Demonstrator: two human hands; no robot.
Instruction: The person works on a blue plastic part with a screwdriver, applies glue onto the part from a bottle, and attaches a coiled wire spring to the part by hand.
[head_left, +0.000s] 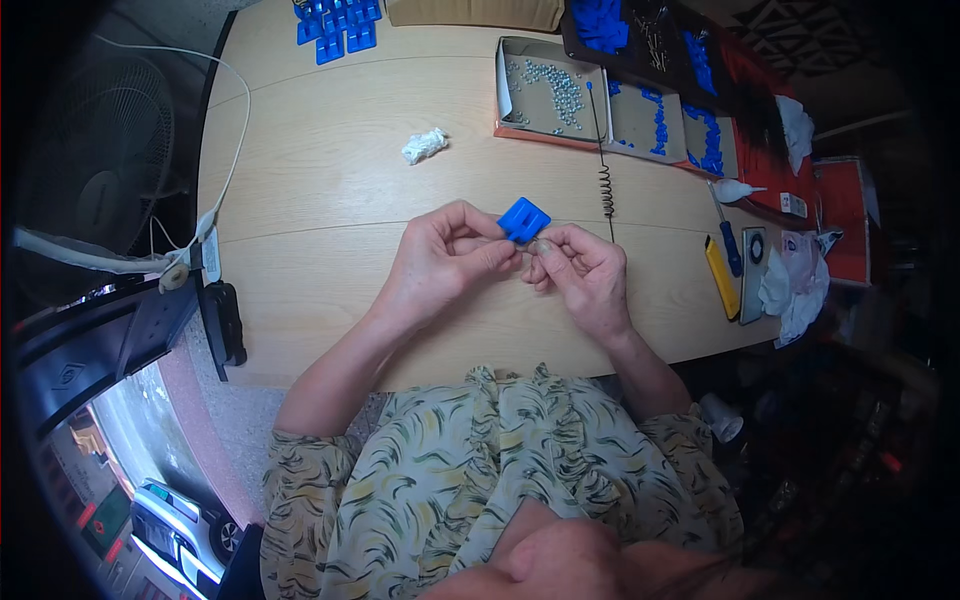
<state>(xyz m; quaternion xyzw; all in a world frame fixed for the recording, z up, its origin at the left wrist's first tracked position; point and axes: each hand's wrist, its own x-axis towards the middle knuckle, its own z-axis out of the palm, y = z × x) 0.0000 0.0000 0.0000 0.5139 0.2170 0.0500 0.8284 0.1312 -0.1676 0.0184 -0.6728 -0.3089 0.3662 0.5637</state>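
One blue piece is between two hands above the worktop, well in from its near edge. The left hand has a narrow grip, thumb and fingers pinching the piece's left side. The right hand has its fingertips drawn together at the piece's lower corner; whether that grip holds a small part, I cannot tell.

Open wood stretches left of the hands to the worktop's left edge, and beyond them to one tissue wad. One coiled wire hangs over the front of the ball box, ending near the right hand. Its silver balls are too many to count; two compartments beside it hold blue parts. On the right lie one screwdriver, one yellow cutter and crumpled plastic. A fan stands left.
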